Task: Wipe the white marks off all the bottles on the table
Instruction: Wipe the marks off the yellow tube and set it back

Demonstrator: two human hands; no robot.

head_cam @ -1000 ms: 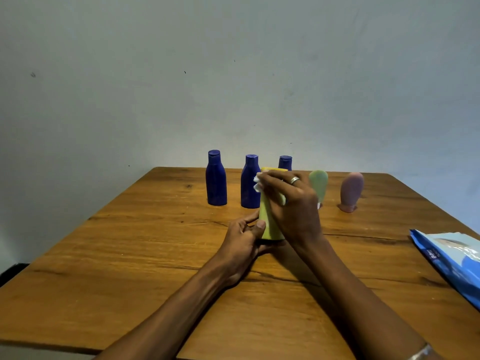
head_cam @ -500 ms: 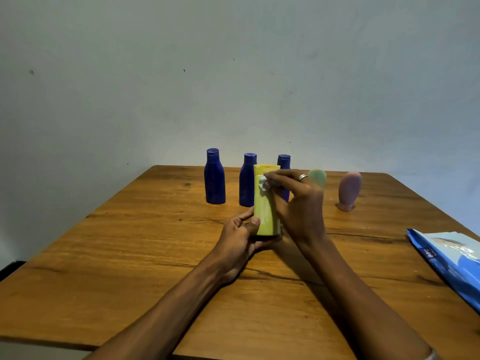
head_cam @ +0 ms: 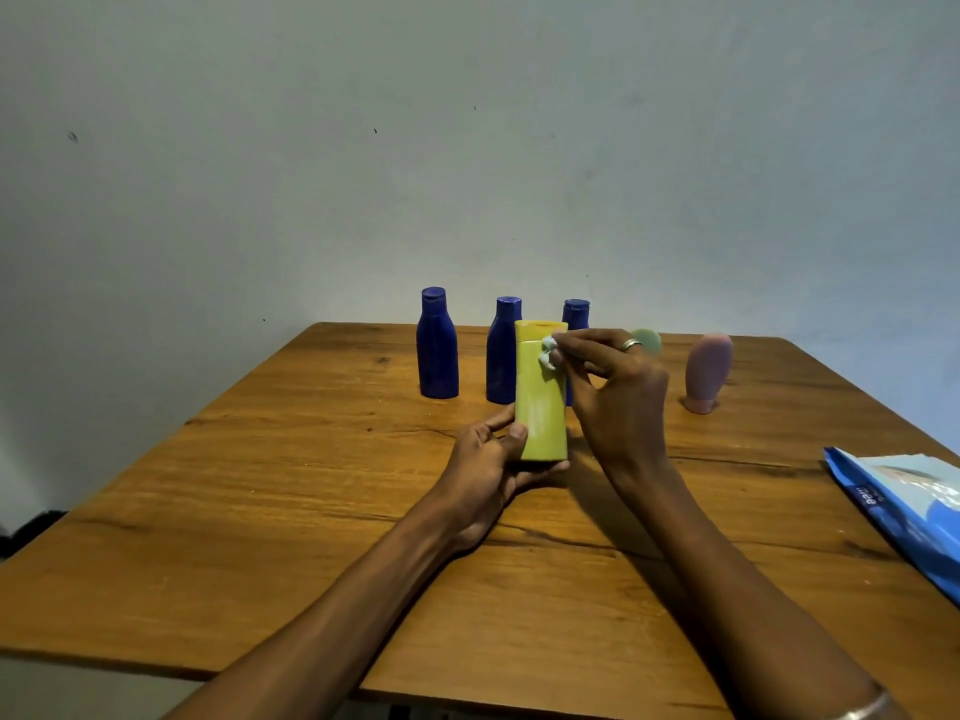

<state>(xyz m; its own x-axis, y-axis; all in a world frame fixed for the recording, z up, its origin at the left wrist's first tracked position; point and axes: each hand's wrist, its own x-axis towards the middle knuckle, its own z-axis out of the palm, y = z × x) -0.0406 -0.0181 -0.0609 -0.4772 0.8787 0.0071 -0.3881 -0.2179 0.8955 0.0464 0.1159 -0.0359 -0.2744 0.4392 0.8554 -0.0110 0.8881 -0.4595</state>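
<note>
Moved: since the picture from a moment ago, the right hand [head_cam: 613, 392] has slid its wad [head_cam: 548, 353] off the top front of the yellow bottle [head_cam: 540, 392] to the top right edge, so more of the yellow front shows now.
Left hand [head_cam: 493, 459]: it grips the bottom of the yellow bottle, thumb on the front, fingers curled under and behind.
Right hand: its fingertips pinch the small white wad and press it on the yellow bottle just under the cap.
Yellow bottle: it stands up straight in the hands, held just over the table [head_cam: 260, 511], in front of the blue bottles.
Step now: I think this is the wipe of the yellow bottle, close to done, as its front looks clean; the back is hidden.
Blue bottles: three stand in a row behind the yellow bottle, the left one [head_cam: 437, 345] and middle one [head_cam: 501, 350] in plain view, the third [head_cam: 576, 314] mostly hidden. I see no white marks on them, but they are far and dark.
Green bottle [head_cam: 647, 341]: only its top peeks out behind the right hand.
Pink bottle [head_cam: 707, 371]: it stands on its cap, right of the yellow bottle, well apart.
Left to do: I cannot tell which of the others are wiped already.
Pack [head_cam: 904, 506]: blue, flat on the table, far right of the yellow bottle.
Writing: a short white word is on the pack, too small to read. No bottle shows a label.
</note>
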